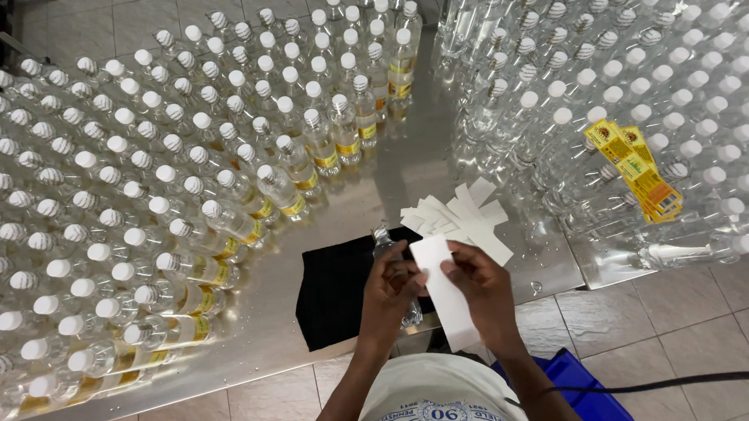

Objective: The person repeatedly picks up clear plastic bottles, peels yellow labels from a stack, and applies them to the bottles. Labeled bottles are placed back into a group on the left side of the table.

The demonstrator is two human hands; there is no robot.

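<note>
the hands (438, 286) hide most of a seemingly clear bottle (386, 241).

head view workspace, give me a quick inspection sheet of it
surface: steel table, black cloth at its front edge
job's things: white paper strip held in both hands; clear bottle under the left hand
clutter: pile of white backing strips; yellow label sheets lying on the right-side bottles
hands: left hand and right hand pinch the strip
cables: black cable across the floor
surroundings: capped bottles with yellow labels on the left, unlabelled capped bottles on the right, tiled floor, blue bin
</note>
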